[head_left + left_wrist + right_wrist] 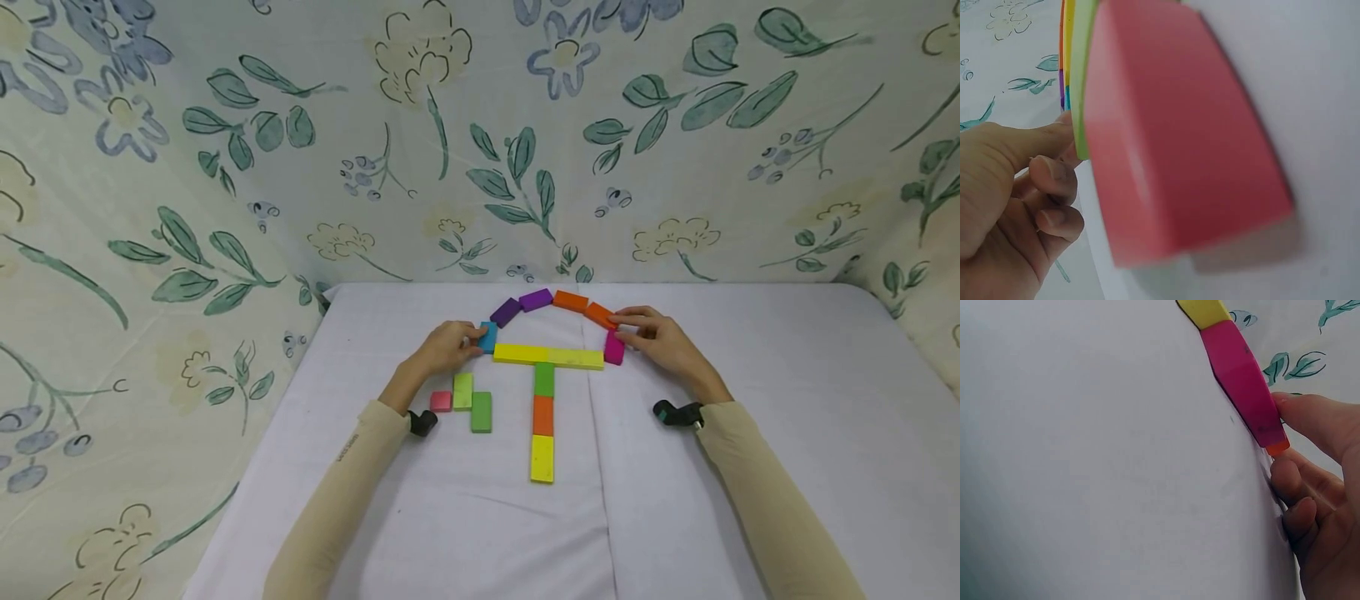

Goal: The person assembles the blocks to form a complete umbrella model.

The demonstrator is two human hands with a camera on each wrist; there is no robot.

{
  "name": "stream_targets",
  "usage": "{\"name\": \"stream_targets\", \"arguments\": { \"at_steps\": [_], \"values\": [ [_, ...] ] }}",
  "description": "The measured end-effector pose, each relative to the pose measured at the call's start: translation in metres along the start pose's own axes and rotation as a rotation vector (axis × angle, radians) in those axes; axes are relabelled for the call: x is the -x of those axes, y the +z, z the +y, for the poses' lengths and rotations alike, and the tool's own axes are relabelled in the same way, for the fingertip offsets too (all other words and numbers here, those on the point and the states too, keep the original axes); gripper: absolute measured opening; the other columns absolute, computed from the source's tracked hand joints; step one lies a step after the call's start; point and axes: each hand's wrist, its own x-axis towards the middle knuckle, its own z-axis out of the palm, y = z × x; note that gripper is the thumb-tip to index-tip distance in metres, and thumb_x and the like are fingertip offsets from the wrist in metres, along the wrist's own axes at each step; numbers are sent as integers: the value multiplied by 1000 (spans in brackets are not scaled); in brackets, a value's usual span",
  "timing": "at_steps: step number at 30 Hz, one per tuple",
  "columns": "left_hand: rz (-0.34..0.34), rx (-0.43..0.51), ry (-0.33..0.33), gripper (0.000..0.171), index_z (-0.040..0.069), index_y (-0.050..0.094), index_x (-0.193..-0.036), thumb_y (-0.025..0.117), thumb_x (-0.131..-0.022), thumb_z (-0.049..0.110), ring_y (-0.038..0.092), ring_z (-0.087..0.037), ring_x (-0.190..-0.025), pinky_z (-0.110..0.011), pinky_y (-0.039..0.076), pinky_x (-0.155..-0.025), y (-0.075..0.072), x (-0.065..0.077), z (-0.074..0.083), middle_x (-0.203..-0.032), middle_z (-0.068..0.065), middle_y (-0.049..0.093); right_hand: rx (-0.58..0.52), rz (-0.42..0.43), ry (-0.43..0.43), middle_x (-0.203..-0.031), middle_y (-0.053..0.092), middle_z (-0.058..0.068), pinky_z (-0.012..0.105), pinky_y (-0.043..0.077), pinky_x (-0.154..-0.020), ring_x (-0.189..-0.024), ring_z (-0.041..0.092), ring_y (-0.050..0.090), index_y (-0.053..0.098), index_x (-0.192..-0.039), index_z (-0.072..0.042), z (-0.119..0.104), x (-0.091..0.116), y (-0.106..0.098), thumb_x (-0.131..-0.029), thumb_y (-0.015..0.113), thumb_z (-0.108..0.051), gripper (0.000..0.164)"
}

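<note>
My left hand (pixel 448 346) holds the blue block (pixel 487 337) at the left foot of an arch, thumb and forefinger at its outer side. The other fingers are curled in the left wrist view. My right hand (pixel 663 340) is at the arch's right end. Its thumb touches the magenta block (pixel 614 347) and its forefinger reaches the lower orange block (pixel 602 315). Between the hands the arch continues with a dark purple block (pixel 506 312), a purple block (pixel 536 300) and another orange block (pixel 571 301). A long yellow bar (pixel 548 357) lies beneath them.
Green (pixel 543 379), orange (pixel 543 416) and yellow blocks (pixel 542 459) form a stem below the bar. Near the left wrist lie a pink block (pixel 441 402), a lime block (pixel 462 392) and a green block (pixel 482 412). A white cloth (pixel 675 517) covers the table.
</note>
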Motion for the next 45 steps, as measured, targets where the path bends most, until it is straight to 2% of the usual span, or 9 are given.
{"name": "stream_targets", "arguments": {
  "at_steps": [6, 13, 21, 27, 31, 38, 45],
  "values": [
    [11, -9, -7, 47, 8, 57, -144, 69, -100, 19, 60, -23, -96, -36, 54, -92, 2, -1, 3, -142, -15, 65, 4, 2, -2, -154, 46, 13, 22, 43, -80, -109, 26, 46, 64, -143, -17, -1, 1, -1, -104, 63, -29, 40],
    [0, 1, -33, 47, 10, 56, -145, 69, -101, 19, 62, -25, -104, -38, 54, -99, 3, 0, 3, -148, -16, 60, 0, 7, -16, -153, 47, 13, 22, 43, -77, -105, 25, 46, 65, -142, -16, 0, 0, 0, -104, 64, -29, 40],
    [-9, -3, -28, 49, 10, 56, -146, 70, -101, 21, 61, -23, -99, -37, 54, -95, 3, 1, 4, -147, -15, 61, -4, 12, -21, -153, 47, 14, 21, 43, -77, -105, 26, 46, 64, -142, -15, 1, 2, 0, -105, 63, -24, 38],
    [-8, -10, -22, 49, 10, 56, -146, 70, -100, 21, 61, -22, -98, -36, 54, -93, 3, 1, 4, -146, -15, 62, -13, 11, -10, -154, 46, 13, 22, 41, -80, -103, 24, 45, 65, -142, -17, 3, 2, 2, -101, 69, -30, 43],
    [-8, -10, -28, 48, 11, 56, -146, 69, -101, 21, 61, -23, -99, -37, 54, -95, 3, 1, 5, -147, -15, 61, -32, -5, -18, -155, 45, 12, 27, 40, -82, -102, 24, 45, 68, -139, -15, 4, 3, 3, -98, 73, -31, 44],
    [-4, -5, -48, 48, 12, 56, -146, 69, -101, 21, 62, -24, -102, -38, 54, -99, 2, 3, 4, -149, -14, 59, -31, -18, -22, -157, 44, 13, 39, 37, -93, -114, 28, 44, 71, -134, -10, 5, 2, 3, -95, 77, -33, 45],
    [4, 2, -45, 48, 11, 57, -145, 70, -100, 21, 65, -26, -111, -40, 53, -104, 3, 2, 3, -151, -15, 57, -22, -11, -27, -156, 44, 15, 37, 38, -91, -113, 28, 45, 71, -133, -10, 6, 2, 4, -95, 76, -35, 46]
  ]
}}
